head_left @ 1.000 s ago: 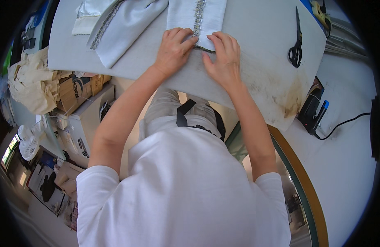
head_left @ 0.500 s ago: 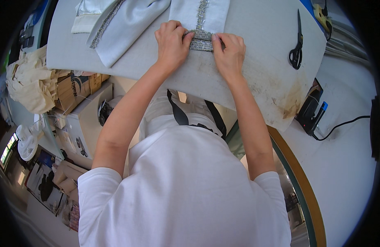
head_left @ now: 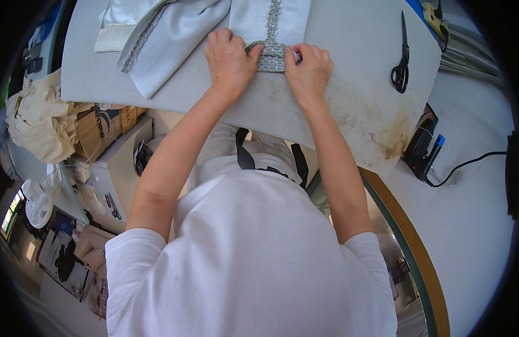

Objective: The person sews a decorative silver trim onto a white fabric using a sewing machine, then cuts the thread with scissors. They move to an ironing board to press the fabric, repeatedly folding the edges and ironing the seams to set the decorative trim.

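Note:
On the pale board in front of me lies a white garment piece (head_left: 245, 22) with a strip of grey tweed trim running down it. Across its near end goes a grey tweed band (head_left: 271, 64). My left hand (head_left: 231, 63) pinches the band's left end between thumb and curled fingers. At the band's right end, my right hand (head_left: 309, 68) grips it the same way, and a bit of white cloth shows at its thumb. What lies under the fingers is hidden. Left of my hands spreads another white part (head_left: 169, 48) with frayed tweed edging.
Black scissors (head_left: 403, 62) lie at the right of the worn, stained board (head_left: 349, 123). Beyond its right edge stand a black device (head_left: 419, 149) with a cord and a blue-capped pen (head_left: 436, 154). A cardboard box (head_left: 99, 132) and cream cloth (head_left: 40, 121) are at the left.
Both hands stay on the tweed band. The right thumb and fingers have shifted slightly, and white cloth now shows beside them. The whole view has moved a little.

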`<state>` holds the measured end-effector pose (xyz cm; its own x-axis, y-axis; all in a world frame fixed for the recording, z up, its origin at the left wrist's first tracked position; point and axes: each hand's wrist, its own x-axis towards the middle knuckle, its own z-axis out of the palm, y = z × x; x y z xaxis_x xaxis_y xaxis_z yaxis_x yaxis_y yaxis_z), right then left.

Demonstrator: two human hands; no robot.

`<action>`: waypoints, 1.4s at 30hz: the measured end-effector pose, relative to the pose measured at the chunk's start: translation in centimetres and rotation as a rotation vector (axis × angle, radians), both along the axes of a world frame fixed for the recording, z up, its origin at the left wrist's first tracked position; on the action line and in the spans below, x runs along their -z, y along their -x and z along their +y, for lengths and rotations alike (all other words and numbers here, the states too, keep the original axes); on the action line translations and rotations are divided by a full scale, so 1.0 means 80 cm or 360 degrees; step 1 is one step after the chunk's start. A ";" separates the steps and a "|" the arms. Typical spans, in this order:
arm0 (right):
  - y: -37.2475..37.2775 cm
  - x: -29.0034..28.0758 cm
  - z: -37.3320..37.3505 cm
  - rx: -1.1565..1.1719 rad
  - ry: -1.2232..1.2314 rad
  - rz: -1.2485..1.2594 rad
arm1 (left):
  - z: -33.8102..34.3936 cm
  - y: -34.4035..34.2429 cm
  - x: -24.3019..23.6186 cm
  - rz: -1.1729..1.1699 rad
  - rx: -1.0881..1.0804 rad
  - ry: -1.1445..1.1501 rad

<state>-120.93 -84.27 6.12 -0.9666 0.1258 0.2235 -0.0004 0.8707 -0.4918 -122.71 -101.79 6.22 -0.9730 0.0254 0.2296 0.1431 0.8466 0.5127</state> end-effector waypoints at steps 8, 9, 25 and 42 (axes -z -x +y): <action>0.000 0.003 -0.004 0.0031 -0.0020 0.0054 | -0.036 -0.012 -0.004 -0.0140 0.0096 -0.0279; -0.001 0.002 -0.005 0.0037 -0.0028 0.0046 | -0.038 -0.012 -0.003 -0.0138 0.0094 -0.0281; -0.002 0.007 -0.008 0.0130 -0.0113 0.0031 | -0.021 0.006 0.007 0.0356 0.0798 0.0146; -0.002 -0.038 0.043 -0.0059 0.0712 -0.0541 | 0.005 -0.038 -0.020 0.0083 0.0712 0.0483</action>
